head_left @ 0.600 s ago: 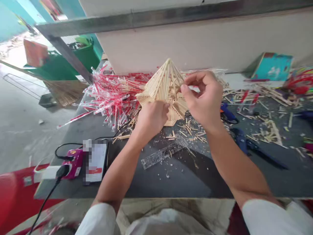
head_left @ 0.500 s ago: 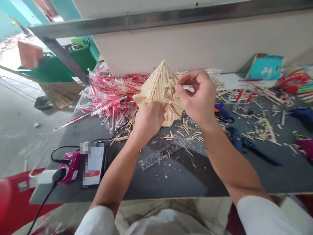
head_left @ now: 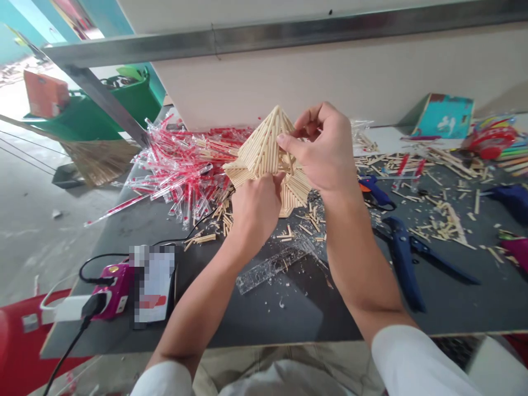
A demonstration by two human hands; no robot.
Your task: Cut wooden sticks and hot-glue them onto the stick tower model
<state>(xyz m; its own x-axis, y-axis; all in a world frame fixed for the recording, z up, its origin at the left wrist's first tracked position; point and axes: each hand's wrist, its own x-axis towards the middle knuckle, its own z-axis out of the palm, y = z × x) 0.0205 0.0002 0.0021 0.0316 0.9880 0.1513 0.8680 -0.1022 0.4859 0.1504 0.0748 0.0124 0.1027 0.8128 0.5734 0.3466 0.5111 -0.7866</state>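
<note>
One peaked stick model [head_left: 264, 151], held over the rear of the table [head_left: 264, 324]. Visible roof faces largely filled; right side gapped, seemingly unfinished. Left hand [head_left: 256, 206]: gripping its lower front. Right hand [head_left: 319, 143]: fingertips at the right slope; whether pinching a loose stick, cannot tell. Bounds: wrappers [head_left: 181, 170] left, blue-handled tool [head_left: 404, 261] right; widest room nearward, past the ruler [head_left: 270, 267].

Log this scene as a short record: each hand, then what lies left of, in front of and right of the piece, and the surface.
Left hand: gripping lower front of stick model
Right hand: at the model's upper right side; whether it holds a stick is unclear
Left: heap of red-and-clear wrappers
Front: clear ruler
Right: blue hand tool, stick scraps
Surface: dark table
</note>
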